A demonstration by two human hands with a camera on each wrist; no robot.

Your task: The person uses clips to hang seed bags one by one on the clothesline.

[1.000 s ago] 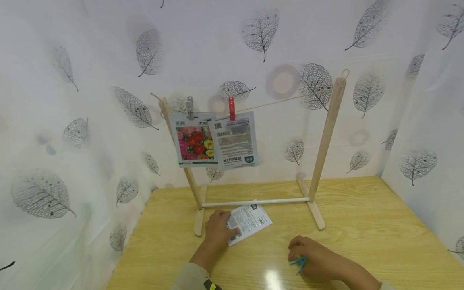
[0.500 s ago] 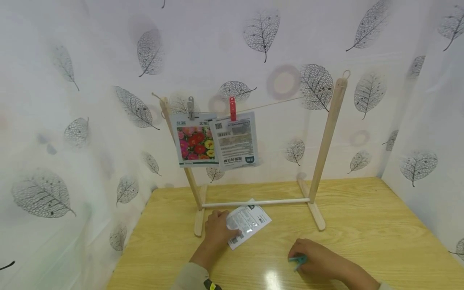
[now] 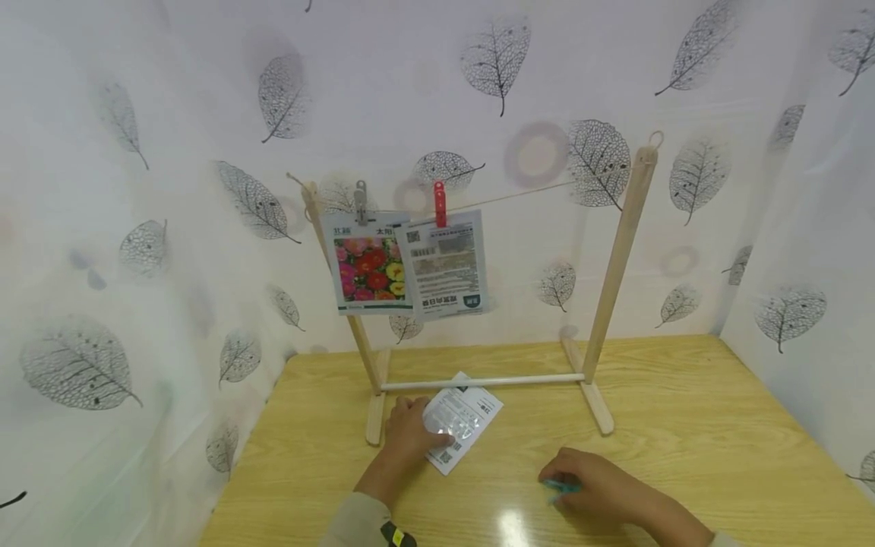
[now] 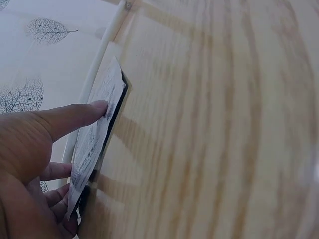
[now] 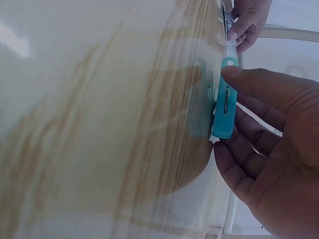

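On the table, a white printed seed packet [image 3: 466, 416] lies under the left hand [image 3: 409, 434], its far corner reaching below the white rod. In the left wrist view, the thumb presses on the packet's [image 4: 92, 142] printed face while the fingers curl at its edge. To the right, the right hand [image 3: 598, 486] pinches a teal clothespin [image 3: 560, 488] low over the table. In the right wrist view, the thumb is on one end of the clothespin [image 5: 226, 102], with fingertips near the other end.
A wooden stand [image 3: 623, 254] with a white crossbar [image 3: 526, 380] and a string stands behind the hands. Two packets hang there: a flower-picture packet [image 3: 371, 273] under a grey clothespin [image 3: 361, 201] and a text-side packet [image 3: 447, 273] under a red clothespin [image 3: 440, 203].
The packet under the left hand has turned counterclockwise on the table. In the right fingers, the teal clothespin has changed its angle slightly. The hanging packets have stayed put.
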